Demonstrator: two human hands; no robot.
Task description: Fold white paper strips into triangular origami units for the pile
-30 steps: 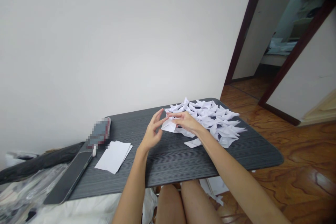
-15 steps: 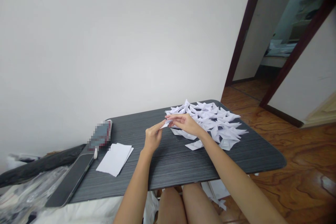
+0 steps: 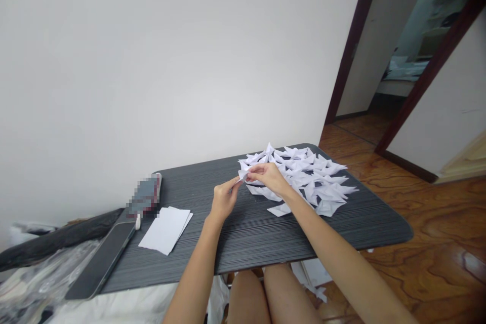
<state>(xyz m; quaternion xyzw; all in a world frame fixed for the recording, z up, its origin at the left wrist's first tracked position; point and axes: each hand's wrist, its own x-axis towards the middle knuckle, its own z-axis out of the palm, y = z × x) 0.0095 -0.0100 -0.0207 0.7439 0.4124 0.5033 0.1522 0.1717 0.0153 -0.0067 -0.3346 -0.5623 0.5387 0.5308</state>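
Note:
Between my two hands, above the dark table, is a small piece of folded white paper [image 3: 243,176]. My left hand [image 3: 225,197] pinches its near left side. The fingers of my right hand [image 3: 267,176] close on its right side, partly covering it. Just behind and to the right lies a spread of folded white paper boats [image 3: 304,167], several of them overlapping. One paper boat [image 3: 279,210] rests nearest the front, beside my right forearm.
A small stack of white paper sheets [image 3: 165,230] lies on the left of the black table [image 3: 261,243]. Beyond it sits a phone [image 3: 146,195], blurred out, with a white plug or cable end. A white wall stands behind; a doorway opens at right.
My right hand's fingers, stretched over the paper before, have drawn in to pinch it. My left hand has shifted slightly right, and the folded paper is tilted more upright.

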